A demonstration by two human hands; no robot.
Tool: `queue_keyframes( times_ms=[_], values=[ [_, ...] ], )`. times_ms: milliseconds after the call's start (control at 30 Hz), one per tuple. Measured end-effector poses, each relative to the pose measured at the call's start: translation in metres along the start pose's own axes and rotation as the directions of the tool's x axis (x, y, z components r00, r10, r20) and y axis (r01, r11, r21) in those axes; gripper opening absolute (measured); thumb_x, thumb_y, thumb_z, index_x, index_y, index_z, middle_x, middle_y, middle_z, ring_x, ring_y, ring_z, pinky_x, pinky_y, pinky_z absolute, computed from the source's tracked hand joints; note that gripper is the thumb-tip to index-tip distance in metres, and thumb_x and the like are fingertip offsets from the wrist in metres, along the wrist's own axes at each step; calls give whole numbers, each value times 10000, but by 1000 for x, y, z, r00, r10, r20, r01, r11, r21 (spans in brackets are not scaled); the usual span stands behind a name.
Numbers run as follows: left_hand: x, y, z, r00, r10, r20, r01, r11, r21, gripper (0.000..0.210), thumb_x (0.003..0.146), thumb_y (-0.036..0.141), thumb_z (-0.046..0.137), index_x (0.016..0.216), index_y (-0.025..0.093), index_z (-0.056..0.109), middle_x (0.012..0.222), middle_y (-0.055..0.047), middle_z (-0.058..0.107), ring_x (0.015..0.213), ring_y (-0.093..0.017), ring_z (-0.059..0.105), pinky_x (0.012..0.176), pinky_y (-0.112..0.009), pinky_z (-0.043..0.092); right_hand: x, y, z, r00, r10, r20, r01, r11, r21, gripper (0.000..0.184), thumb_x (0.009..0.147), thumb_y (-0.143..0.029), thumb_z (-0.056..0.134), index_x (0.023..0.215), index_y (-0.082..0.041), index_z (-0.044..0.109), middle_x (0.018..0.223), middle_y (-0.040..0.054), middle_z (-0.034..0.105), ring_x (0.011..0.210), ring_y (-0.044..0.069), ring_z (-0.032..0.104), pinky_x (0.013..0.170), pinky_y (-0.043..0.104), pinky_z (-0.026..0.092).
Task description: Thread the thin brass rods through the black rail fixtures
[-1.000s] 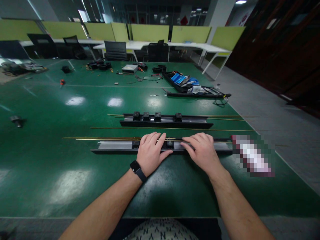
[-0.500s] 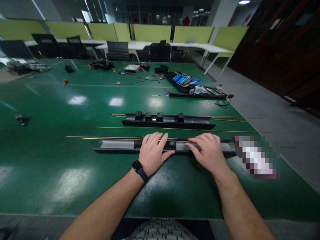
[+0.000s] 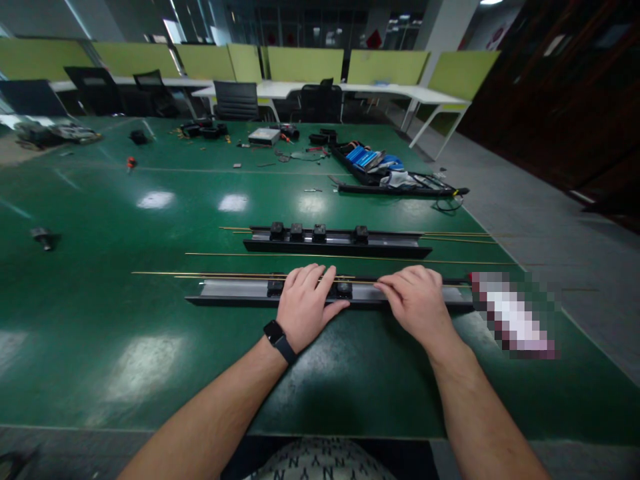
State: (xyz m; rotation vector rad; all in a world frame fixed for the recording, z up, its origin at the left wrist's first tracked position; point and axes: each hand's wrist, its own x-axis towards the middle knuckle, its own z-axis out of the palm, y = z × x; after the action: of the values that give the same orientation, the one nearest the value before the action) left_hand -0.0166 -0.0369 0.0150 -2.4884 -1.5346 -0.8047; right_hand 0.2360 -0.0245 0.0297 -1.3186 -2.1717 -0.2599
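A long black rail [image 3: 235, 301] with a pale inner channel lies crosswise in front of me, black blocks [image 3: 345, 288] seated in it. My left hand [image 3: 306, 303], a black watch on its wrist, spans the rail near its middle, fingers over the far side and thumb along the near edge. Thin brass rods [image 3: 210, 276] run lengthwise along the rail and pass by the left fingers. To the right, my right hand [image 3: 417, 300] is closed, thumb and forefinger pinching a brass rod over the rail. The palm-side contact of both hands is hidden.
Beyond lies a second black rail [image 3: 340, 250] with several blocks and rods; a single brass rod [image 3: 240, 255] lies between the rails. A blurred pinkish-white object [image 3: 515, 313] is at the right. A black tray [image 3: 360, 172] with blue items stands farther back on the green table [image 3: 150, 373].
My right thumb and forefinger have come together on a brass rod. One rod's left end has shifted slightly right. My left hand stays in place.
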Motion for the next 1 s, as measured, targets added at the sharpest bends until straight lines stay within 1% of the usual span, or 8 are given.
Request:
queue_keyframes(
  times_ms=[67,167,267,467,767,833,933,1000],
  values=[
    [0,0,0,1000,1,-2,-1,1000,-2,618,941,591,614,1400,179,572,1350,-144,655,1303,-313,562,1110,-488,402,-2,2,0,1000,0,7,0,1000,9,169,992,-349,636,933,-234,745,875,49,749,912,242,588,886,434,332],
    [0,0,1,1000,0,-6,0,1000,-7,610,939,582,624,1400,185,573,1350,-143,657,1304,-310,562,1112,-487,398,-2,0,1,1000,0,6,0,1000,17,200,985,-397,642,1018,-232,749,929,71,748,949,257,591,895,436,336],
    [0,0,1,1000,-1,-5,1,1000,-8,614,935,580,632,1399,183,573,1351,-141,655,1304,-306,563,1119,-480,395,0,-5,3,1000,-8,14,8,1000,7,221,1000,-396,621,1060,-228,751,938,75,746,945,253,589,897,432,341],
    [0,1,0,1000,3,-6,-3,1000,0,614,940,586,619,1398,180,572,1348,-144,655,1297,-305,563,1116,-479,392,5,-12,4,999,-12,31,12,1000,-7,214,1020,-352,596,950,-224,752,873,53,736,911,233,579,887,423,336],
    [0,0,0,1000,-3,-1,3,1000,-5,620,937,594,619,1399,182,570,1353,-142,654,1302,-306,559,1115,-481,395,-2,10,0,1000,4,-2,-4,1000,-8,183,981,-357,644,905,-242,764,865,53,741,923,251,587,881,446,334],
    [0,0,0,1000,-3,-5,3,1000,-2,620,935,593,624,1399,185,571,1350,-141,655,1301,-307,560,1115,-481,395,-2,9,1,1000,3,-1,-3,1000,4,178,969,-382,660,953,-242,768,901,58,745,946,257,595,887,450,338],
    [0,0,1,1000,0,-16,0,1000,-3,613,935,590,625,1397,191,574,1344,-142,658,1298,-305,565,1114,-480,398,0,0,3,1000,-4,-1,4,1000,14,230,962,-417,666,1074,-243,766,957,69,750,970,263,596,895,450,343],
    [-1,0,1,1000,0,-22,0,1000,-6,608,936,590,623,1394,193,576,1344,-141,658,1298,-302,567,1117,-478,397,2,-7,4,1000,-17,19,16,1000,18,220,991,-393,629,1078,-243,764,943,64,751,949,249,589,898,442,338]
  ],
)
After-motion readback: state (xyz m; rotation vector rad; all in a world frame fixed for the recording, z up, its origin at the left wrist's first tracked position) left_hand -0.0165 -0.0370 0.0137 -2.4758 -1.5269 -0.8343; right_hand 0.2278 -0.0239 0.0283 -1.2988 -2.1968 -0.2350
